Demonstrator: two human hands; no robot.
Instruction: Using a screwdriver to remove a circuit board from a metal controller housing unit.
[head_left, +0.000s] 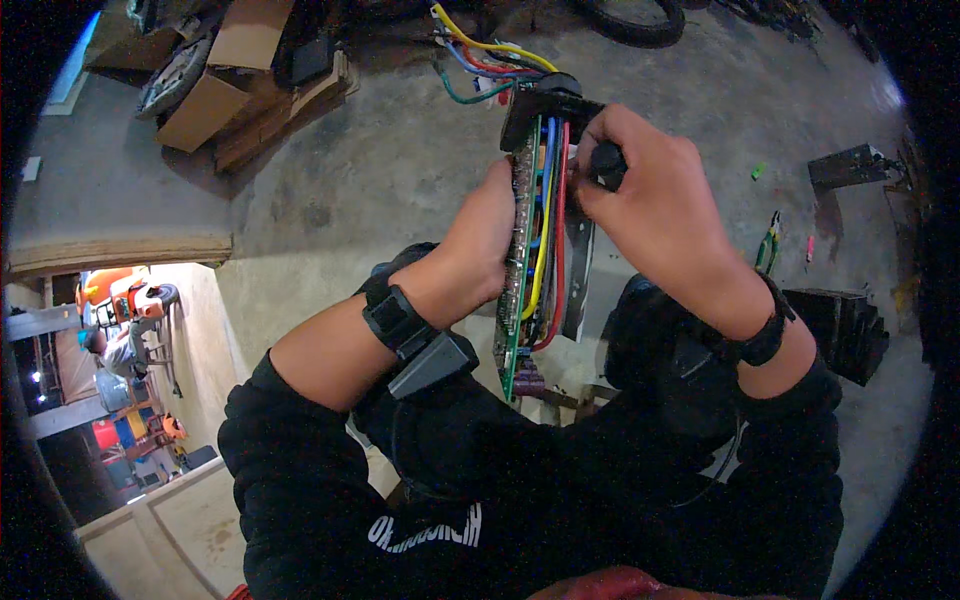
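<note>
A long green circuit board (516, 310) stands on edge in front of me, with solder points along its left face. Yellow, blue and red wires (546, 250) run down its right side. Across its far end sits a black end plate (522, 118), with a loose bundle of coloured wires (490, 55) coming out beyond it. My left hand (474, 232) is closed on the board from the left, its fingertips hidden behind it. My right hand (655, 180) is wrapped round a black round-ended handle (607, 166) beside the end plate; the tool's shaft and tip are hidden.
Pliers (768, 245) with green handles, a pink stick (810, 248) and a green scrap (758, 172) lie on the concrete floor. Black metal boxes (840, 325) stand at the right. Cardboard boxes (215, 100) are at the far left, a tyre (640, 28) at the back.
</note>
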